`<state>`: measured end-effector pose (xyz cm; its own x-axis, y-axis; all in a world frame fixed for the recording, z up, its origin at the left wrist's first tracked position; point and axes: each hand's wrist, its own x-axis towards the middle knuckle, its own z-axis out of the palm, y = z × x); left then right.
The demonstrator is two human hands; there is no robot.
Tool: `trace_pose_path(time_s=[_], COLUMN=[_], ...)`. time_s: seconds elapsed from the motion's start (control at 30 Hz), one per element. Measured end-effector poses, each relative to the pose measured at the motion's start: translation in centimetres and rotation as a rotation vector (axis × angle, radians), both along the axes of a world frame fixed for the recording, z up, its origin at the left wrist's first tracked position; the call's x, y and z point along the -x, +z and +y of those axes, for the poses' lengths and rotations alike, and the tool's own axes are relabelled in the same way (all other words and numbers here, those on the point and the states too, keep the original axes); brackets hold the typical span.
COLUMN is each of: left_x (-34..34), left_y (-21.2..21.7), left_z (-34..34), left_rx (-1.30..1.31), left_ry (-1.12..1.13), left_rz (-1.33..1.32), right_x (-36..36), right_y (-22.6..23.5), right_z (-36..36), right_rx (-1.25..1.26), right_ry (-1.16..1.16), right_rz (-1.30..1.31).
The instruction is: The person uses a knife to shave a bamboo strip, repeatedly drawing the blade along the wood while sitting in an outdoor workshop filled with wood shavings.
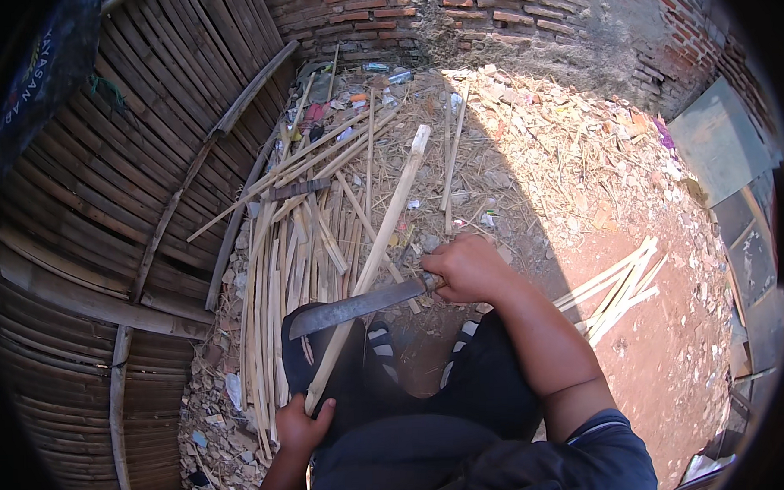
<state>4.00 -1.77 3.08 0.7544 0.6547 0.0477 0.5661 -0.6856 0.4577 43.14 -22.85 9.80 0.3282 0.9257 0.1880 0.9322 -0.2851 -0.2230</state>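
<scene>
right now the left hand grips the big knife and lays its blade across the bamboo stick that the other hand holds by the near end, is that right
Not quite: the hands are swapped. In the head view the right hand grips the big knife and lays its blade across the bamboo stick, while the left hand holds that stick by its near end.

A long pale bamboo stick [377, 254] slants away over the ground, a curved dark machete blade [353, 308] lying across it.

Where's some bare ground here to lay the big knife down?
The red dirt patch beyond the right hand, between the small bundle of split bamboo strips and the boards by the wall, is bare. Left of the bamboo pole it is crowded: strips cover the ground up to the woven bamboo wall.
</scene>
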Motion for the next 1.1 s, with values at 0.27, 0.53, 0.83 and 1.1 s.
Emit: trace_pose_path(time_s=[0.27, 0.53, 0.83, 1.1], left_x=[-0.1, 0.0, -1.6, -2.5], left_y=[0.8, 0.7, 2.0, 2.3], left_z=[-0.8, -0.6, -1.0, -1.2], left_rx=[-0.024, 0.000, 0.094, -0.025], left_ry=[0.005, 0.000, -0.007, -0.046], left_rz=[0.032, 0.031, -0.064, -0.004], right_x=[-1.6, 0.2, -2.0, -0.3], right_y=[1.1, 0.4, 0.2, -0.5], right_z=[-0.4, -0.4, -1.1, -0.1], right_rx=[0.123, 0.127, -0.044, 0.015], right_ry=[-0.235, -0.103, -0.235, -0.040], right_rz=[0.044, -0.005, -0.051, -0.073])
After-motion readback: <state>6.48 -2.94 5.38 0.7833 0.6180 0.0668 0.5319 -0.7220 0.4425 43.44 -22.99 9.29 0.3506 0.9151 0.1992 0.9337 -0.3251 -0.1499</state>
